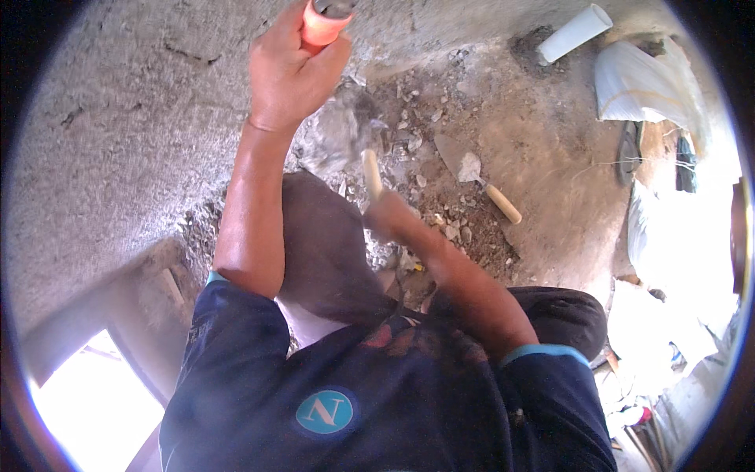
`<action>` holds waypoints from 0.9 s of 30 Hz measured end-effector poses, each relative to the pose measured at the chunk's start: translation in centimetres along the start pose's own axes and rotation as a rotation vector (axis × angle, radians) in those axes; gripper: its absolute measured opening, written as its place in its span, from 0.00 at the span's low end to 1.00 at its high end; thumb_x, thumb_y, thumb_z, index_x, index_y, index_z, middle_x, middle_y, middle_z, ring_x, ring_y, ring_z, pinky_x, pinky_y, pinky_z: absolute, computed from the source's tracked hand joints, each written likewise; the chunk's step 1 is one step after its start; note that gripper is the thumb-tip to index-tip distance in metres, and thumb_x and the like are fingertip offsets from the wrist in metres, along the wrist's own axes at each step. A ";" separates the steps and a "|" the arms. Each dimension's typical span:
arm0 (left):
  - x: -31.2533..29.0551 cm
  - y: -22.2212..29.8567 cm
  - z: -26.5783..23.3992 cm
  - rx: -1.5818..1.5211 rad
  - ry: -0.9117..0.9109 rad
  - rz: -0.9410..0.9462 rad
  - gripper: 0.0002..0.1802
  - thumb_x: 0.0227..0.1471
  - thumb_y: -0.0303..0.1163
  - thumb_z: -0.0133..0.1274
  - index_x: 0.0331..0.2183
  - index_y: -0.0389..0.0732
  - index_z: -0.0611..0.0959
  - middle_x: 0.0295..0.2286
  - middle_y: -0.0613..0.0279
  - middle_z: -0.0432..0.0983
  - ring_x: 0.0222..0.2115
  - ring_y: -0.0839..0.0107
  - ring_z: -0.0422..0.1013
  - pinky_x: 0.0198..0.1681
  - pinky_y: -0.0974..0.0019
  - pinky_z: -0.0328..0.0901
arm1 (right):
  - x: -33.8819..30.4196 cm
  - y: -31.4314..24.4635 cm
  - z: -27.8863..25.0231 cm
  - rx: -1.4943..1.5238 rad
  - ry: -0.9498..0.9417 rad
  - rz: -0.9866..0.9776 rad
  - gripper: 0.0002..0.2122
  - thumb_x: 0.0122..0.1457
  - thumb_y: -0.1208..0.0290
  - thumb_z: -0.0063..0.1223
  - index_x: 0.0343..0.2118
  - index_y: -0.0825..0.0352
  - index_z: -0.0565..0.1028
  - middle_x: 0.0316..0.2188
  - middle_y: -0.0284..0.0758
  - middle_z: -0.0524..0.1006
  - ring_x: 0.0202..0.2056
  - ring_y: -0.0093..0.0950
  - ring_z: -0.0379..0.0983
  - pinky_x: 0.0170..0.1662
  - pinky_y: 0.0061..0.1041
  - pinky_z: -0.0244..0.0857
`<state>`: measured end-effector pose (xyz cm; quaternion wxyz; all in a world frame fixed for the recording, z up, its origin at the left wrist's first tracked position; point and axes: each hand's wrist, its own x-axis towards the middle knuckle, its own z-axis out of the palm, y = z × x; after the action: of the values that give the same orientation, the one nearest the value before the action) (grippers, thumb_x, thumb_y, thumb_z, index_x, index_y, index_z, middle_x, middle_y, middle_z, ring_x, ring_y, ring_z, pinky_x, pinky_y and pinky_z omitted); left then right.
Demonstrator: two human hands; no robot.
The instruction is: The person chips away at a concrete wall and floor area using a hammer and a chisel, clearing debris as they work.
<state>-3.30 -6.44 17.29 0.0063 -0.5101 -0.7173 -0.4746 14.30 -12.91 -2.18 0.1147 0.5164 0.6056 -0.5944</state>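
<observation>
My left hand [295, 75] is raised against the rough wall, its fingers wrapped round a short orange tube [322, 28] with a dark grey inside at its end. My right hand [389, 214], blurred by motion, is low in front of my knees. It grips a wooden-handled tool [372, 173] whose far end is smeared, so I cannot make out its head. To the right of that hand a trowel [502, 203] with a pale wooden handle lies on the ground, a lump of mortar [469, 167] on its blade.
Broken rubble [421, 138] is strewn along the foot of the wall [141, 126]. At the far right a white pipe [576, 34] leans out of the corner beside a white sack [649, 82]. A sandal [627, 153] lies below it. A bright opening [102, 401] is at lower left.
</observation>
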 end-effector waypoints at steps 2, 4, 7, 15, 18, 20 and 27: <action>0.2 0.3 0.1 -0.006 -0.024 0.038 0.14 0.45 0.28 0.59 0.37 0.39 0.78 0.27 0.70 0.75 0.28 0.82 0.68 0.32 0.73 0.65 | -0.1 1.3 1.5 -0.104 -0.146 -0.137 0.12 0.46 0.67 0.56 0.22 0.75 0.77 0.25 0.47 0.79 0.25 0.44 0.78 0.30 0.39 0.71; 0.3 0.2 -0.2 0.033 -0.051 0.160 0.14 0.45 0.26 0.54 0.38 0.39 0.76 0.26 0.68 0.72 0.27 0.77 0.68 0.30 0.69 0.64 | 1.4 2.7 2.7 -0.353 -0.289 -0.444 0.13 0.46 0.67 0.56 0.23 0.76 0.77 0.25 0.49 0.79 0.24 0.43 0.78 0.30 0.39 0.71; -0.3 -0.3 -0.8 -0.136 -0.073 0.112 0.11 0.46 0.23 0.52 0.36 0.38 0.77 0.26 0.73 0.70 0.27 0.81 0.67 0.29 0.72 0.63 | 4.7 3.4 3.7 -0.544 -0.387 -0.438 0.14 0.45 0.67 0.55 0.24 0.77 0.77 0.24 0.50 0.78 0.25 0.41 0.78 0.31 0.39 0.70; -2.2 -3.4 -6.4 0.220 0.161 0.022 0.14 0.44 0.26 0.61 0.36 0.35 0.80 0.25 0.68 0.76 0.26 0.82 0.68 0.30 0.76 0.64 | 4.2 -9.1 -11.5 -0.511 -0.308 -0.123 0.16 0.57 0.70 0.52 0.46 0.75 0.70 0.21 0.34 0.74 0.16 0.21 0.68 0.18 0.19 0.65; -2.7 -2.5 -7.1 -0.166 0.276 -0.150 0.10 0.45 0.21 0.51 0.34 0.38 0.77 0.25 0.74 0.69 0.25 0.84 0.65 0.26 0.76 0.60 | 5.2 -8.9 -11.8 -0.549 -0.279 -0.119 0.17 0.60 0.69 0.50 0.48 0.75 0.68 0.19 0.32 0.72 0.15 0.18 0.65 0.16 0.17 0.64; -2.6 -1.1 -8.3 -0.156 0.232 -0.051 0.11 0.43 0.20 0.51 0.34 0.38 0.77 0.24 0.75 0.67 0.24 0.86 0.63 0.25 0.78 0.58 | 6.6 -5.6 -9.2 -0.635 -0.219 -0.246 0.22 0.57 0.57 0.52 0.44 0.75 0.70 0.25 0.43 0.76 0.23 0.33 0.73 0.26 0.31 0.69; -3.9 -2.2 -10.0 -0.147 0.253 -0.010 0.12 0.43 0.17 0.55 0.35 0.31 0.77 0.23 0.65 0.72 0.21 0.81 0.65 0.23 0.76 0.59 | 7.1 -1.0 -6.2 -0.585 -0.067 -0.454 0.26 0.54 0.52 0.50 0.40 0.77 0.69 0.27 0.51 0.76 0.29 0.43 0.77 0.33 0.39 0.70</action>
<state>-7.79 -16.16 19.36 0.0571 -0.4415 -0.6767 -0.5863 13.39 -4.06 -5.28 0.1423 0.2945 0.8450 -0.4231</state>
